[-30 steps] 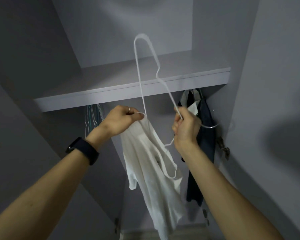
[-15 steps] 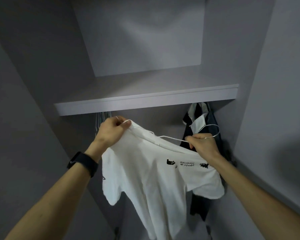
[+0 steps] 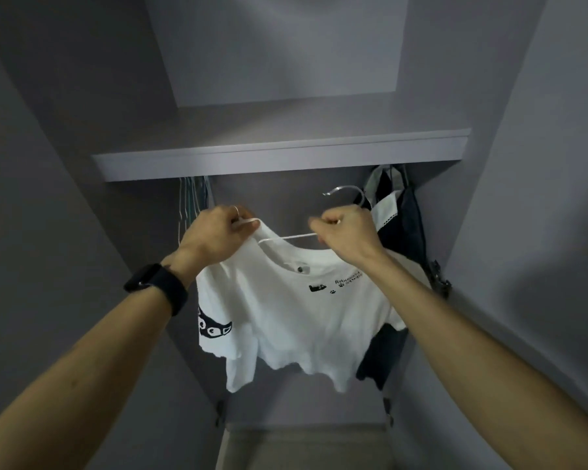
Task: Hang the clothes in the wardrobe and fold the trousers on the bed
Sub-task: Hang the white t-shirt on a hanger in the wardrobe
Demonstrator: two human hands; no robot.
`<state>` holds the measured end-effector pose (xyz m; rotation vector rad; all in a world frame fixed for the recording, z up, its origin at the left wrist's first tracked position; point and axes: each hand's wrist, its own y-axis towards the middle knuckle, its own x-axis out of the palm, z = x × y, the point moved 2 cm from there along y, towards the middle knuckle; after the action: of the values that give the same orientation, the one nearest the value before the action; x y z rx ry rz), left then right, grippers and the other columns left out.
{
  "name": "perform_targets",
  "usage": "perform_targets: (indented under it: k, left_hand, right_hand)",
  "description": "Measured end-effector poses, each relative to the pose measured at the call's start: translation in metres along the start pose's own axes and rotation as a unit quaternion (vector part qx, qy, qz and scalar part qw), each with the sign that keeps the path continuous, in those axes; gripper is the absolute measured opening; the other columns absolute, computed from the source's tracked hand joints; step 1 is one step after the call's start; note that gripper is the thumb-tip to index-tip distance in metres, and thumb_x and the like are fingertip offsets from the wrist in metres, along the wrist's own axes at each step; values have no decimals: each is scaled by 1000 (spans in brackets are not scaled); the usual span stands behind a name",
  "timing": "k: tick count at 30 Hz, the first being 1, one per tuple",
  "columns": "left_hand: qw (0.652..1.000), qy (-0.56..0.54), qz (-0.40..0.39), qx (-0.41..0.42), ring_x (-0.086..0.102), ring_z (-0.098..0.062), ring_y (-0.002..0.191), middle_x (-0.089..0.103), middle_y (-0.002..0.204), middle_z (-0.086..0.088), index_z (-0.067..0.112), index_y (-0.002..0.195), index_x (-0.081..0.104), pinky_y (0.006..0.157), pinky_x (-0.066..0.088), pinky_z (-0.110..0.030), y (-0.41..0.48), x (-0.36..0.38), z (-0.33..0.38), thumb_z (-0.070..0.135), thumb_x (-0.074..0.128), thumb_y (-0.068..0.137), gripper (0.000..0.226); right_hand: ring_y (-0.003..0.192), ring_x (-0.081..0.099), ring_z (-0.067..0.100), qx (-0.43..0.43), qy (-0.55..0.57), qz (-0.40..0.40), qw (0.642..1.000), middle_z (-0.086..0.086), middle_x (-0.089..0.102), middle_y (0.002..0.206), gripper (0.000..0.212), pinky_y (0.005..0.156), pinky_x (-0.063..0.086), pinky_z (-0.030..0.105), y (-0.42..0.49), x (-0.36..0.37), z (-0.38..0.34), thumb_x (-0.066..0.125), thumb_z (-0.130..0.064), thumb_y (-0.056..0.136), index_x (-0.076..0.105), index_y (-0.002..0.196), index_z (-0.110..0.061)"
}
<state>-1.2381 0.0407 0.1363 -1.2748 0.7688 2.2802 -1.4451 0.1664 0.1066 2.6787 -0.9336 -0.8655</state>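
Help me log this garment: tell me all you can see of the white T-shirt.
The T-shirt is white, soft and cotton-like, short-sleeved, with small black print on the chest and a bigger black graphic on one sleeve. It hangs slack, hem rumpled, on a thin white hanger threaded through its neck, in front of the wardrobe opening, not yet on a rail. The left hand pinches one shoulder; the right hand grips the hanger beneath its hook.

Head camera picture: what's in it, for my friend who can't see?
A left hand and a right hand hold a white T-shirt on a white hanger under a grey wardrobe shelf. Dark clothes hang at the right.
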Motion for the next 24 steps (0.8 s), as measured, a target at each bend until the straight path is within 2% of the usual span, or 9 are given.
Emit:
perform_targets:
  k: [4, 5, 8, 11, 14, 17, 19, 22, 24]
  left_hand:
    - [999, -35, -8, -7, 64, -12, 95, 70, 98, 8, 35, 99, 72, 79, 43, -21, 1, -3, -3, 47, 63, 95, 16]
    - [999, -39, -22, -2, 65, -11, 93, 70, 96, 9, 38, 97, 72, 78, 45, -22, 1, -1, -4, 54, 63, 92, 19]
    - [997, -42, -63, 20, 62, -10, 101, 69, 104, 17, 47, 98, 72, 90, 50, -35, -3, 4, -1, 79, 60, 74, 41]
    - [992, -65, -107, 16, 65, -13, 100, 71, 99, 15, 35, 106, 70, 92, 51, -34, -5, 17, 13, 55, 74, 82, 32]
    - [993, -92, -78, 19, 63, -9, 78, 65, 77, 14, 26, 103, 67, 71, 47, -24, -3, 35, 32, 43, 73, 88, 24]
    - [988, -130, -73, -45, 51, 1, 55, 54, 57, 17, 28, 92, 70, 52, 33, -14, -1, 46, 23, 56, 69, 87, 29]
    - [987, -136, -60, -68, 54, 1, 60, 56, 58, 18, 29, 87, 72, 57, 39, -17, -3, 47, 9, 64, 65, 87, 36]
    - [993, -83, -54, -61, 64, -12, 79, 65, 75, 13, 30, 84, 71, 76, 51, -30, -2, 51, -6, 68, 55, 90, 41]
    - [996, -53, -59, -44, 64, -17, 80, 67, 77, 9, 28, 84, 70, 79, 54, -36, -2, 58, -6, 64, 53, 94, 41]
  right_hand:
    - [59, 58, 13, -20, -195, -190, 962, -3, 64, 55, 28, 61, 47, 24, 15, 19, -20, 67, -33, 80, 69, 54, -23]
    - [58, 59, 12, -20, -208, -204, 956, -4, 64, 55, 31, 60, 46, 25, 18, 22, -24, 67, -35, 83, 69, 53, -24]
    - [54, 53, 4, -34, -152, -155, 976, -9, 57, 49, 39, 57, 38, 21, 31, 18, -44, 62, -40, 93, 72, 60, -22]
    - [66, 60, 5, -42, -128, -181, 974, -13, 66, 60, 42, 66, 41, 25, 32, 19, -55, 57, -42, 97, 75, 69, -17]
    - [65, 60, -7, -35, -37, -184, 982, -13, 72, 69, 27, 74, 42, 22, 20, 19, -47, 63, -37, 96, 73, 76, -21]
    - [86, 66, 1, -39, -35, -62, 997, -21, 71, 82, 25, 84, 46, 27, 3, 11, 1, 60, -51, 94, 70, 97, -29]
    - [84, 61, 10, -11, -102, -38, 994, -23, 63, 77, 35, 83, 46, 32, -18, 7, 45, 49, -60, 96, 65, 95, -29]
    - [64, 51, 15, 21, -41, -59, 997, -16, 51, 58, 44, 66, 42, 30, -45, 17, 93, 46, -49, 103, 52, 67, -24]
    - [73, 57, 12, -3, -30, -40, 999, -16, 61, 68, 36, 73, 45, 30, -55, 25, 107, 48, -36, 105, 67, 79, -20]
